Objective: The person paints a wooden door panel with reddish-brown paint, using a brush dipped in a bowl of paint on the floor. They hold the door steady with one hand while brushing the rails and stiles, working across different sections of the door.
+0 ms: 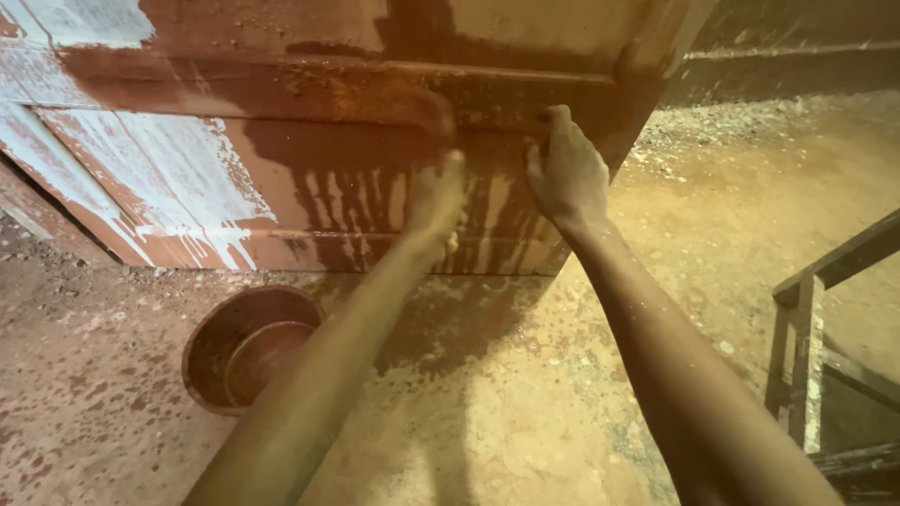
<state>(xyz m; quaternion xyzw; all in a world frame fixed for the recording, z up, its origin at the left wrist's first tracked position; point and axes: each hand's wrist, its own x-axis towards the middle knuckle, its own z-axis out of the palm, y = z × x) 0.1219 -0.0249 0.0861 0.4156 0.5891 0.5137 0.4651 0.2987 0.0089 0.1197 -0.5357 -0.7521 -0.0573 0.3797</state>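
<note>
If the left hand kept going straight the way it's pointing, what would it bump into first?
Most likely the wet reddish-brown door panel. The left hand is blurred and points up at it, already close to it or touching it; depth is hard to judge. The right hand rests on that panel beside it.

A rough, sandy floor (525, 412) fills the near ground, speckled with pale flecks and reddish-brown spatter that thickens toward the left. Warm yellow light falls across its middle and right. At far right a low wall (787, 56) lies in shadow, with gravel along its foot. A paint-stained wooden frame (806, 347) stands at the right edge.
</note>
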